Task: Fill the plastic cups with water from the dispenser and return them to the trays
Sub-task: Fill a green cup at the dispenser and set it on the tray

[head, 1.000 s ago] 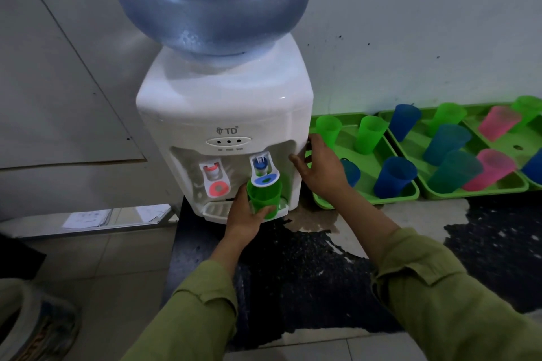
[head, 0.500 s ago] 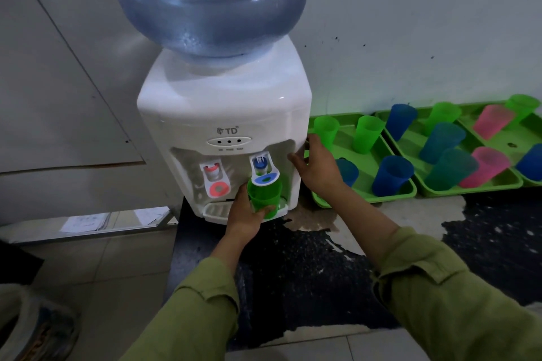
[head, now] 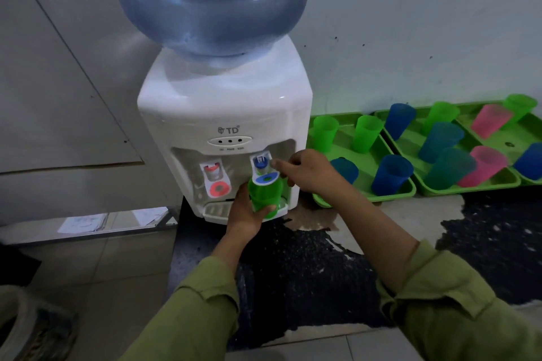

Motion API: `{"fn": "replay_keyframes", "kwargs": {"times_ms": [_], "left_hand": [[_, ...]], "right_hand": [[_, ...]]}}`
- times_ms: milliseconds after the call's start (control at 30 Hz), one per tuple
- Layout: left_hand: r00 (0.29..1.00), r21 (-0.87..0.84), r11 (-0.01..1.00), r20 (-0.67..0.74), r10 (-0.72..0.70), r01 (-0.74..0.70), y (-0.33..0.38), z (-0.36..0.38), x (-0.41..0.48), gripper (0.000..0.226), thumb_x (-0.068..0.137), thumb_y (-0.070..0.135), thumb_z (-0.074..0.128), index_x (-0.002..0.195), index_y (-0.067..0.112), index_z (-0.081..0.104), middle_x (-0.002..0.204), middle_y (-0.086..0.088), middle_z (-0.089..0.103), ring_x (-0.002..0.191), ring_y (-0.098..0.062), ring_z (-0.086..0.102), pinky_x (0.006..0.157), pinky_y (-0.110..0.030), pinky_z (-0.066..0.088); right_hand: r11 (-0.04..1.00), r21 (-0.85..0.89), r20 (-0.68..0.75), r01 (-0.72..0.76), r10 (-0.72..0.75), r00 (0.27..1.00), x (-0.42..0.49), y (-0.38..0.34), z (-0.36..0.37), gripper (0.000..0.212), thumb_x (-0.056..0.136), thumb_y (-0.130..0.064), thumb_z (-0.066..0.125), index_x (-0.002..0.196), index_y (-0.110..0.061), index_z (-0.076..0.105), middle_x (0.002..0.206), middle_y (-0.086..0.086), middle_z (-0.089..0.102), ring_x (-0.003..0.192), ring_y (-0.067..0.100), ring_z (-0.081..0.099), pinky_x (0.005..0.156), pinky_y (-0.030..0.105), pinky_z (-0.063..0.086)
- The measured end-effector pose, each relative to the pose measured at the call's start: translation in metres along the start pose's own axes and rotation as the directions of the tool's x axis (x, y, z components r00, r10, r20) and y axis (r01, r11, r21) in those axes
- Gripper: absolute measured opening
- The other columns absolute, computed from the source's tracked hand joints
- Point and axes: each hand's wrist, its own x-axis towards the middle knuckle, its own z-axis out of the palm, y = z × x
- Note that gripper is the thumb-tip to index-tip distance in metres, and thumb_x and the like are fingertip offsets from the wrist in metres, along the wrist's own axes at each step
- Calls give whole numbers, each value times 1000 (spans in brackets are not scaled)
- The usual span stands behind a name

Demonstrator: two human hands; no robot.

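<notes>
Under the white plastic water dispenser's (head: 223,102) blue tap (head: 260,163), my left hand (head: 243,214) grasps a translucent green plastic cup (head: 265,193); my right hand (head: 311,170) grips nothing, one outstretched fingertip (head: 275,163) touching the tap.

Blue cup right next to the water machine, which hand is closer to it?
Right. The right hand is just left of the blue cup, at the blue tap. The left hand is farther left, holding a green cup under that tap.
</notes>
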Motion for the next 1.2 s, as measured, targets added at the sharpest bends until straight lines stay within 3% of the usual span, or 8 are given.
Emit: {"fn": "replay_keyframes", "kwargs": {"times_ms": [100,200,333,400,600,733,867,1200], "left_hand": [[1000,-3,1000,-9,-9,9,0,1,0,78,70,17,81,134,7,39,134,-13,51,122,-27,50,89,-25,39],[1000,-42,999,-3,-27,27,-1,1,0,76,69,15,81,133,8,40,132,-11,53,119,-25,52,88,-24,40],[999,-94,994,9,-53,54,-3,3,3,70,67,10,82,126,10,43,123,-10,58,111,-26,57,90,-36,47],[998,-110,992,19,-67,68,-4,3,4,69,67,10,81,125,13,44,123,-7,59,110,-25,57,91,-39,48],[999,-88,995,30,-44,47,-6,3,5,68,69,13,80,126,16,43,127,-2,56,113,-19,54,95,-36,46],[998,-93,994,36,-56,59,-9,3,6,71,68,12,80,127,16,41,129,-3,55,115,-21,54,98,-39,46],[999,-91,995,15,-44,45,-4,4,4,70,68,8,79,127,13,43,128,-5,55,115,-22,54,98,-40,46],[992,-122,992,-128,-22,6,5,20,-22,60,65,7,81,115,16,48,115,-4,58,106,-19,55,93,-34,47]], "right_hand": [[999,31,53,-24,22,998,0,0,5,38,88,-36,61,77,1,66,61,5,59,50,9,45,48,22,35],[1000,9,51,-18,18,999,3,7,13,33,87,-28,62,64,-5,56,55,3,45,51,13,40,46,24,30],[1000,-20,-9,3,-3,1000,5,25,32,30,87,-30,62,78,-1,64,61,5,50,59,17,46,48,24,31],[999,-38,-49,15,-17,999,9,32,41,29,88,-31,62,69,-9,58,55,-1,46,53,13,42,47,25,29],[1000,-13,-175,26,-28,984,22,40,64,27,88,-28,61,69,-9,57,58,4,48,59,23,47,55,26,31],[998,9,-241,60,-56,969,20,43,66,26,87,-30,63,80,-5,67,63,4,55,58,19,50,48,25,31],[995,74,-306,73,-47,951,11,55,64,26,91,-29,57,93,-4,66,72,1,59,65,15,54,58,23,36],[998,42,-133,36,-30,991,-5,114,41,17,87,-13,56,102,-8,65,94,11,69,80,19,60,68,23,42]]}}
